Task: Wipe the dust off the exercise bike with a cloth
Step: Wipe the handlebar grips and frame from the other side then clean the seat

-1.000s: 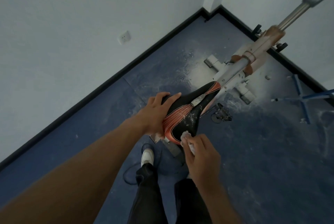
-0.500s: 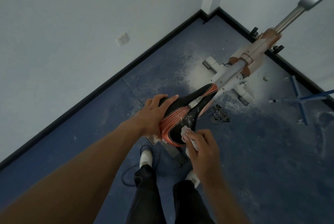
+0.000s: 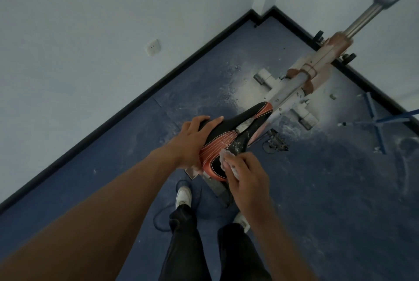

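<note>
**Saddle steadied, cloth pressed to its rear**

Bike (image 3: 292, 86) standing on the floor (image 3: 317, 190) near the room corner, long axis running from lower left to upper right, toward the corner where the skirting (image 3: 136, 99) meets. Saddle (image 3: 229, 138) along the same line: narrow nose toward the upper right, over the grey frame tube; wide orange-striped rear toward the lower left, closest to the camera. Pale dust specks on the black centre of the saddle and a wide white patch of dust on the floor around the bike's base. Chrome post (image 3: 360, 21) rising to the upper right edge of view, top cut off.

No containers in view.

Left hand (image 3: 190, 142) laid on the saddle's left flank, fingers fairly straight and slightly spread over the upper edge, thumb lower down by the orange rear. Right hand (image 3: 244, 178) at the saddle's rear right, fingers curled and close together, pinching a small white cloth (image 3: 226, 160) against the saddle surface; only a crumpled bit of cloth showing past the fingertips.

Below the hands: two legs in dark trousers, white shoe (image 3: 183, 197) on the floor just beside the bike's rear foot, dark cable loop around it. Blue stand (image 3: 376, 122) on the floor at the right edge, apart from the bike. Socket (image 3: 153, 47) on the left wall. Pedal (image 3: 277, 142) just right of the saddle, lower down.
</note>
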`<state>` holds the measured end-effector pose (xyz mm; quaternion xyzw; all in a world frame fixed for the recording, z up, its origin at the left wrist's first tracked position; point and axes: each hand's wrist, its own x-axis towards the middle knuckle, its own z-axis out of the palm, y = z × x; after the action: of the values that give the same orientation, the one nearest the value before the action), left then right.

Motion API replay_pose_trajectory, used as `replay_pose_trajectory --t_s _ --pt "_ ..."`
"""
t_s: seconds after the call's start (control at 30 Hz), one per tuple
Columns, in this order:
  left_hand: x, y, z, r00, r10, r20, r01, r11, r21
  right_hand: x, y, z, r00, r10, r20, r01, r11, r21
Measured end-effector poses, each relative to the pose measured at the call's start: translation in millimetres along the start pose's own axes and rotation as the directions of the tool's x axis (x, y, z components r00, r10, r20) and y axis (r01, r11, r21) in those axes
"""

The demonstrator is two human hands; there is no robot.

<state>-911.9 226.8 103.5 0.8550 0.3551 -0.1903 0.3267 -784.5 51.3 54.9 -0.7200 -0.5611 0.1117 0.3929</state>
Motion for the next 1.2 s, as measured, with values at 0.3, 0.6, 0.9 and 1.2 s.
replay_pose_trajectory --t_s 0.3,0.6,0.9,1.2 --pt "0.5 0.7 -0.2 1.0 -0.014 0.006 0.013 1.0 0.012 -18.6 9.2 -6.0 0.999 0.046 -0.026 -0.045 0.998 0.044" --pt "0.7 0.3 0.1 1.0 -0.009 -0.009 0.009 1.0 0.025 -18.9 14.2 -1.3 0.995 0.099 -0.03 -0.097 0.993 0.064" --pt "0.6 -0.6 1.2 1.0 -0.003 -0.01 0.003 1.0 0.009 -6.5 12.1 2.0 1.0 0.002 -0.018 -0.001 0.997 0.077" --pt "1.5 -0.2 1.3 1.0 -0.006 -0.001 0.006 1.0 -0.008 6.3 -3.9 -4.9 0.985 0.169 -0.03 -0.164 0.978 0.126"
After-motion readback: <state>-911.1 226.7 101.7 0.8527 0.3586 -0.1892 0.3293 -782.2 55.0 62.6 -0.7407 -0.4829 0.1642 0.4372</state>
